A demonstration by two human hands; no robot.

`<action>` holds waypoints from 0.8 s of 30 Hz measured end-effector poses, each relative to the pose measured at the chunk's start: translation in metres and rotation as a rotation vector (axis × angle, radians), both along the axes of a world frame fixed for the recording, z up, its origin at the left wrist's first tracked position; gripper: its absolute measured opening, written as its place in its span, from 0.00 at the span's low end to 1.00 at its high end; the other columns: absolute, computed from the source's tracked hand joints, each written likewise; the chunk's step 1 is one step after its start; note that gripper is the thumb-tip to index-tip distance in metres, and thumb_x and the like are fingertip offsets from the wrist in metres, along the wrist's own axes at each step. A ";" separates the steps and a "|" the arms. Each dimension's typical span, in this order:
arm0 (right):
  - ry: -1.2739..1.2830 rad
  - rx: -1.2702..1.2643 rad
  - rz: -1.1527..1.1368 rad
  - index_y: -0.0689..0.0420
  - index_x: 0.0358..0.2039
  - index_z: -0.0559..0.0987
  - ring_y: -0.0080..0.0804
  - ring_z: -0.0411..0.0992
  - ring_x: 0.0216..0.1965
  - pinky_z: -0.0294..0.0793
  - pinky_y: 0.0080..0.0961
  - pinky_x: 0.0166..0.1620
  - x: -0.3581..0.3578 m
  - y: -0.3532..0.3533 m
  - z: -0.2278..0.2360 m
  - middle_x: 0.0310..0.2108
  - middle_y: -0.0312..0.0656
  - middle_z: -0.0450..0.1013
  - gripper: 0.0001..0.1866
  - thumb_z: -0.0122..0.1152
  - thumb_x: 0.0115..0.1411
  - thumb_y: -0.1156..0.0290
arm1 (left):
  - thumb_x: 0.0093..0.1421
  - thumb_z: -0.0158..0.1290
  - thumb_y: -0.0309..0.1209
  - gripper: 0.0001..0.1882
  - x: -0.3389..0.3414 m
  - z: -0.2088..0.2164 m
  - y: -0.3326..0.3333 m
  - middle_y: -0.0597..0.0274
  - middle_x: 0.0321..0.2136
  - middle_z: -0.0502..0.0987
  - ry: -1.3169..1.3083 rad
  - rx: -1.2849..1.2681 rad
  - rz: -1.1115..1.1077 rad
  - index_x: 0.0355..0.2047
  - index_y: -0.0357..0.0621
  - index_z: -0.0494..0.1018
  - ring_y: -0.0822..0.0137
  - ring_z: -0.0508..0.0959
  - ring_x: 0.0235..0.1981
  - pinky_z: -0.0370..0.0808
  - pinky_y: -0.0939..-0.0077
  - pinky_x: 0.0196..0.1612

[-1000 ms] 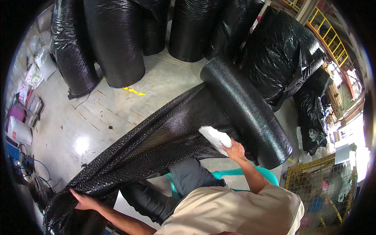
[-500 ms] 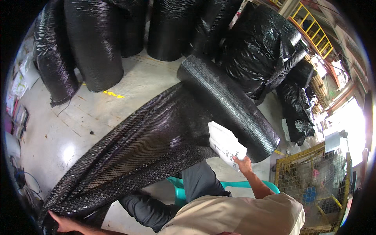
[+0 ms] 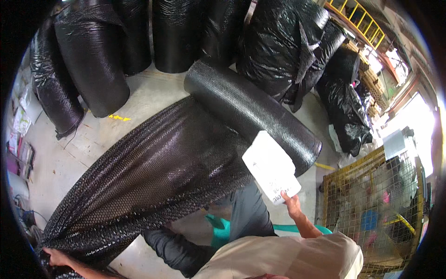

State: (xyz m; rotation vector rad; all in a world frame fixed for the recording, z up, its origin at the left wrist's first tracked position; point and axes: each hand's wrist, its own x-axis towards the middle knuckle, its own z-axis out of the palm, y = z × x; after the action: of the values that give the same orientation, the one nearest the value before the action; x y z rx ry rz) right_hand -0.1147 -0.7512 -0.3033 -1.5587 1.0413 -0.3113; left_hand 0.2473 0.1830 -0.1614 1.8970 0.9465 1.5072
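My left hand (image 3: 56,257) is closed on the bunched end of a black bubble wrap sheet (image 3: 158,153) at the lower left. The sheet stretches from there, gathered along its edges, up to a large black bubble wrap roll (image 3: 255,111) lying on the floor. My right hand (image 3: 292,204) grips the lower edge of a flat white block (image 3: 272,162) with dark handwriting on it. The block is tilted and overlaps the sheet and part of the roll in view. Its material looks like foam or a wrapped pad, but I cannot tell which.
Several black wrapped rolls (image 3: 90,65) stand along the back. A yellow-framed mesh cage (image 3: 344,200) is at the right, and a teal chair (image 3: 220,229) is by my legs. Yellow tape (image 3: 119,117) marks the grey floor (image 3: 88,139).
The white block has tilted and turned more of its face into view, still in my right hand. The bubble wrap sheet looks more spread out. My whole view has shifted to the right.
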 end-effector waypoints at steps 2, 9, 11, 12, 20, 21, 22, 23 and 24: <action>0.050 -0.177 -0.020 0.63 0.56 0.81 0.31 0.79 0.47 0.77 0.34 0.51 -0.006 -0.019 -0.019 0.46 0.41 0.83 0.27 0.68 0.65 0.55 | 0.68 0.55 0.33 0.39 -0.020 -0.019 -0.021 0.32 0.68 0.65 0.031 0.006 -0.051 0.73 0.26 0.54 0.36 0.72 0.63 0.69 0.49 0.66; -0.261 -0.083 -0.181 0.66 0.51 0.82 0.27 0.78 0.46 0.76 0.30 0.51 0.010 0.000 -0.028 0.46 0.42 0.84 0.20 0.71 0.65 0.65 | 0.67 0.52 0.23 0.35 -0.138 -0.125 -0.200 0.24 0.67 0.63 0.309 0.283 -0.317 0.71 0.20 0.53 0.34 0.65 0.69 0.59 0.53 0.74; -0.328 -0.021 -0.154 0.66 0.51 0.82 0.26 0.78 0.46 0.76 0.29 0.51 0.032 0.008 -0.030 0.46 0.41 0.83 0.19 0.71 0.64 0.68 | 0.65 0.53 0.21 0.32 -0.222 -0.190 -0.218 0.28 0.67 0.65 0.525 0.423 -0.492 0.67 0.20 0.60 0.36 0.68 0.67 0.62 0.55 0.72; -0.342 -0.007 -0.165 0.66 0.51 0.82 0.26 0.78 0.46 0.76 0.29 0.51 0.035 0.013 -0.028 0.46 0.41 0.83 0.19 0.72 0.64 0.68 | 0.63 0.55 0.20 0.29 -0.244 -0.201 -0.249 0.31 0.63 0.69 0.639 0.260 -0.627 0.64 0.23 0.66 0.39 0.70 0.64 0.64 0.55 0.70; -0.483 0.018 -0.135 0.66 0.50 0.82 0.25 0.78 0.43 0.77 0.28 0.49 0.046 0.053 -0.024 0.43 0.41 0.83 0.18 0.73 0.64 0.69 | 0.68 0.52 0.37 0.17 -0.420 -0.230 -0.285 0.49 0.43 0.84 1.869 -0.309 -1.139 0.49 0.38 0.81 0.58 0.84 0.44 0.80 0.63 0.48; -0.475 -0.017 -0.133 0.66 0.50 0.82 0.26 0.78 0.43 0.77 0.28 0.48 0.045 0.052 -0.027 0.43 0.41 0.83 0.18 0.72 0.64 0.69 | 0.67 0.52 0.37 0.17 -0.416 -0.219 -0.296 0.49 0.43 0.84 1.878 -0.276 -1.167 0.48 0.39 0.81 0.58 0.84 0.44 0.80 0.62 0.47; -0.465 -0.052 -0.125 0.67 0.50 0.82 0.26 0.78 0.43 0.77 0.28 0.48 0.043 0.047 -0.032 0.43 0.42 0.83 0.18 0.72 0.64 0.69 | 0.67 0.53 0.37 0.17 -0.414 -0.207 -0.306 0.48 0.43 0.84 1.868 -0.258 -1.183 0.48 0.39 0.82 0.57 0.84 0.44 0.80 0.62 0.47; -0.459 -0.084 -0.113 0.67 0.50 0.82 0.26 0.78 0.43 0.77 0.28 0.48 0.042 0.044 -0.035 0.43 0.42 0.83 0.18 0.72 0.65 0.69 | 0.67 0.53 0.38 0.17 -0.412 -0.195 -0.314 0.48 0.43 0.84 1.855 -0.234 -1.202 0.47 0.40 0.82 0.57 0.84 0.44 0.80 0.61 0.47; -0.448 -0.061 -0.088 0.67 0.50 0.82 0.27 0.78 0.43 0.77 0.28 0.48 0.047 0.048 -0.034 0.44 0.42 0.83 0.18 0.71 0.65 0.69 | 0.67 0.53 0.38 0.17 -0.431 -0.185 -0.319 0.48 0.42 0.84 1.827 -0.256 -1.192 0.47 0.40 0.82 0.56 0.84 0.44 0.80 0.61 0.47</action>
State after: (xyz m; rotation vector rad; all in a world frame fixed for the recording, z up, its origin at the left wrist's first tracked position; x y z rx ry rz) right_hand -0.0673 -0.7030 -0.3375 -1.4105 0.7523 -0.7224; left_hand -0.1840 -0.1365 -0.3463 2.4410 0.2113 -1.2032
